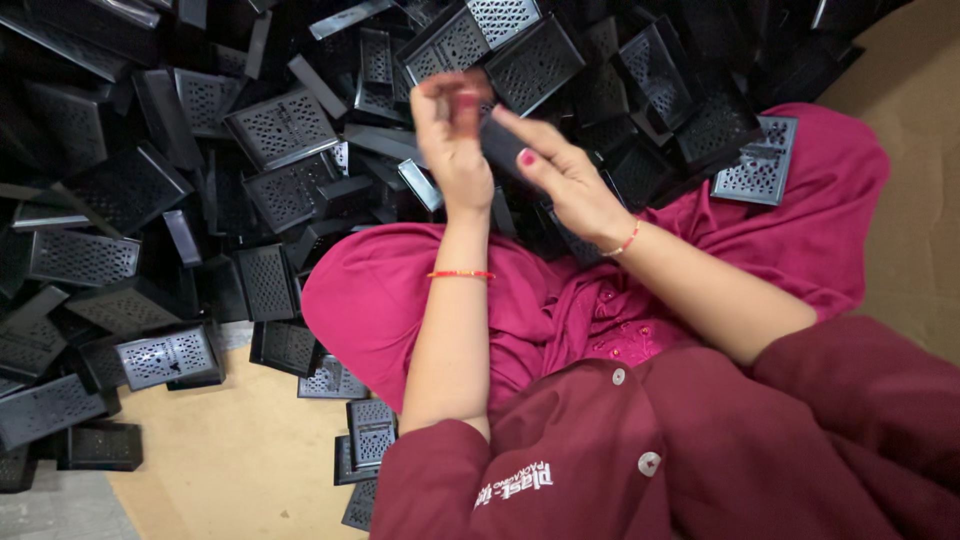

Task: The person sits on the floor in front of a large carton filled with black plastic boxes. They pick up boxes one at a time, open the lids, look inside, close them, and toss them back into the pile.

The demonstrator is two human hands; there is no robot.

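A white printed label [513,487] sits on the maroon shirt [700,450] at the bottom edge, above brown cardboard [240,460] on the floor. The left hand [452,135] and right hand [560,175], fingers curled, pinch a small black plastic piece [500,148] between them over the pink-clad lap [420,280]. A heap of black perforated trays [200,180] crowds in behind and beside the knees.

The part [500,145] pinched between the fingers [450,100] looks like black plastic with a smooth, faintly glossy face. The pile [280,130] beyond the fingertips is the same plastic, its perforated tops catching a dull sheen. Below the wrists lies soft matt pink cloth [380,290]. The maroon sleeve [850,400] is matt woven fabric. The floor sheet [230,450] is matt brown cardboard.
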